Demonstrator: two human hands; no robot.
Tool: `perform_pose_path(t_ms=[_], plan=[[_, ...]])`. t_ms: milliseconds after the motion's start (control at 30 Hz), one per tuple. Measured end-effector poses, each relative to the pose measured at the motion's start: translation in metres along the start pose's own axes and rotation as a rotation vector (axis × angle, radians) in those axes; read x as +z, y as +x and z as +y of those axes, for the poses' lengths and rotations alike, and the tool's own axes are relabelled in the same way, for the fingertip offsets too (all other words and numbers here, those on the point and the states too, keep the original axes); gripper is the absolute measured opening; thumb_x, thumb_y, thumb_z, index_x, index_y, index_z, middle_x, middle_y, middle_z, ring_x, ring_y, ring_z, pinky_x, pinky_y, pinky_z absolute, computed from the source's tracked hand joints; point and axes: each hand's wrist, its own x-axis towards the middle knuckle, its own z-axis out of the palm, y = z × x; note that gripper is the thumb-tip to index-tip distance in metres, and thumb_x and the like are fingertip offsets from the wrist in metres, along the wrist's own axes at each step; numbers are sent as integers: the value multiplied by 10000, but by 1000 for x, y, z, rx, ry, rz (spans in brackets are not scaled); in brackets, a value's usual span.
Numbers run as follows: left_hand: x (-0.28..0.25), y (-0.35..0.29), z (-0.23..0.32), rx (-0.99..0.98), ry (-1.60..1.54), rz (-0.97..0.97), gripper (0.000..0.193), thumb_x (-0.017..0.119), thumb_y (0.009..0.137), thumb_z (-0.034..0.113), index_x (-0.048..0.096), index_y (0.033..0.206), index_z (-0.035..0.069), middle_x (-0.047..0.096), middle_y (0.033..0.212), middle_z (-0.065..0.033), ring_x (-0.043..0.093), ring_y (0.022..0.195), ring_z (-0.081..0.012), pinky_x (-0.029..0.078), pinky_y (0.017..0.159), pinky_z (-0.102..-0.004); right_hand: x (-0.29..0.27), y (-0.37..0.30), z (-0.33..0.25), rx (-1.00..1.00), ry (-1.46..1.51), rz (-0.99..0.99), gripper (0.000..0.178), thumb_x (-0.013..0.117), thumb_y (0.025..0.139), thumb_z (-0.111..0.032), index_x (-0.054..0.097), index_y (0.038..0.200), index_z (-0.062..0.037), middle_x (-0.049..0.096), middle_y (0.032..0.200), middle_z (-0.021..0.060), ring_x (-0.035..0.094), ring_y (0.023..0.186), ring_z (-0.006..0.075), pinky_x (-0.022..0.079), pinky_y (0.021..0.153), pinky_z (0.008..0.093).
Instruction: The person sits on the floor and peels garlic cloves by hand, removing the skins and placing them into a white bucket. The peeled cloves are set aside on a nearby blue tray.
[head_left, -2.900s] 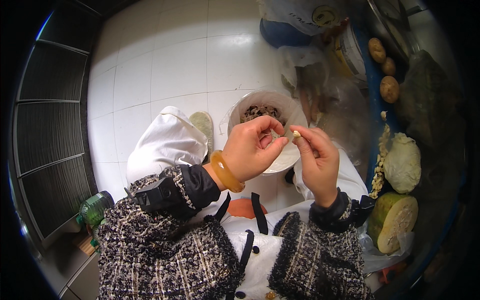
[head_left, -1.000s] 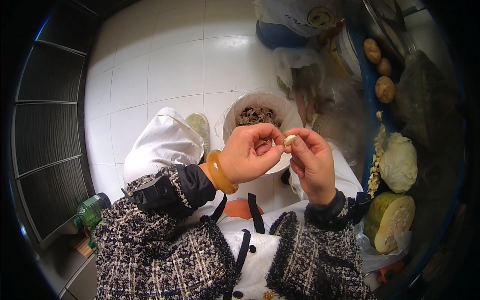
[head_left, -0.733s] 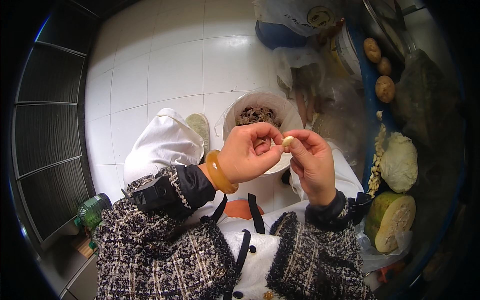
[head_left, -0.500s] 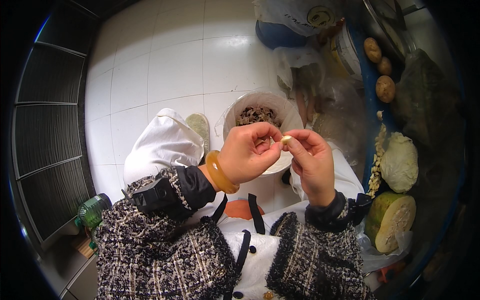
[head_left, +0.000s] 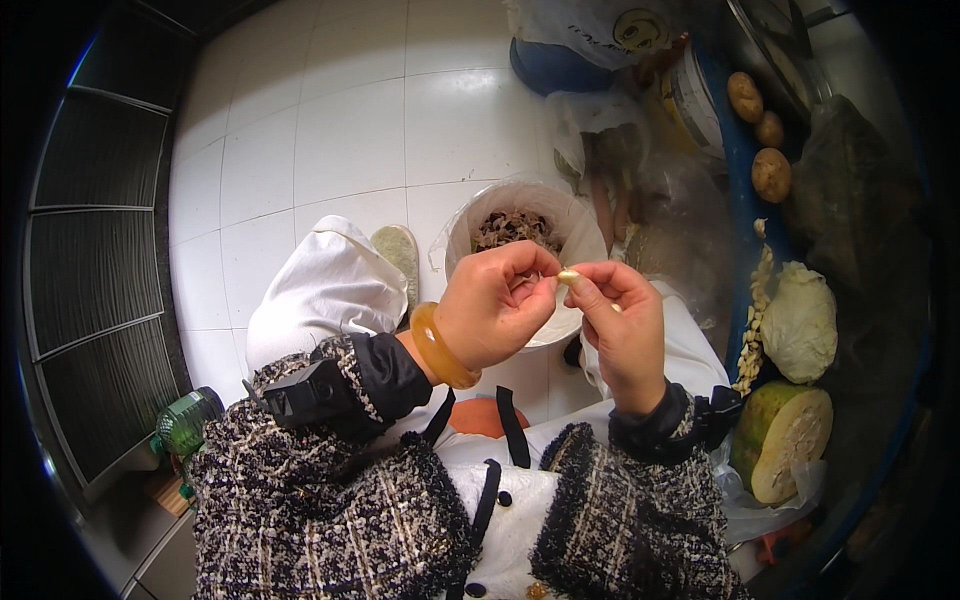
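Note:
A small pale garlic clove (head_left: 568,277) is pinched between thumb and forefinger of my right hand (head_left: 628,330). A second pale bit, which looks like another clove (head_left: 615,308), shows at the curled fingers of that hand. My left hand (head_left: 495,310), with an amber bangle (head_left: 442,345) on its wrist, pinches at the clove's left end, its fingers closed. Both hands meet above the near part of a bin (head_left: 462,225) lined with a clear bag, which holds dark brown scraps (head_left: 515,230). Whatever sits inside the left fingertips is too small to make out.
To the right, a blue-edged surface bears a line of garlic cloves (head_left: 752,335), potatoes (head_left: 770,175), a cabbage (head_left: 800,322) and a cut winter melon (head_left: 782,440). Plastic bags (head_left: 600,125) lie beyond the bin. A green bottle (head_left: 188,420) stands by the dark cabinet (head_left: 95,260) at left.
The clove is turned slightly between my fingertips and shows more of its side. The pale bit at my right fingers has come into sight. Both hands have barely shifted.

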Motion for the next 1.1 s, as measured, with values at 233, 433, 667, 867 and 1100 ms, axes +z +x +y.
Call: perform_pose_path(t_ms=[233, 433, 667, 867, 1100], plan=[[1, 0, 0, -22, -65, 11, 101, 571, 844, 71, 606, 879, -18, 514, 623, -21, 445, 554, -49, 392, 513, -220, -3, 1, -1, 87, 135, -71, 151, 609, 915, -118, 626, 993, 10, 640, 826, 31, 503, 598, 25, 385, 516, 161], [2, 0, 0, -13, -141, -10, 90, 575, 863, 63, 596, 892, -20, 497, 658, 45, 412, 588, -2, 360, 520, -182, -4, 2, 1, 184, 225, -103, 164, 577, 934, -172, 613, 978, -18, 578, 757, 15, 415, 521, 14, 293, 420, 152], [1, 1, 1, -78, -146, -12, 95, 582, 855, 82, 598, 856, -11, 490, 613, 35, 420, 571, -17, 373, 515, -198, -6, 2, -3, 153, 429, -73, 166, 489, 957, -169, 565, 969, -22, 582, 764, 41, 328, 442, 16, 297, 409, 167], [2, 5, -2, -74, -154, 17, 128, 590, 866, 119, 597, 843, -7, 482, 601, 29, 412, 553, -30, 364, 506, -213, -7, 4, -5, 194, 529, -156, 216, 409, 964, -212, 502, 861, -45, 538, 737, 83, 229, 410, 25, 298, 410, 173], [0, 7, -11, -54, -79, -84, 125, 604, 884, 129, 590, 885, 5, 495, 653, 36, 413, 586, -22, 340, 508, -206, -10, 4, -2, 187, 553, -204, 258, 361, 977, -242, 451, 818, -59, 515, 727, 87, 206, 405, 34, 299, 408, 175]])
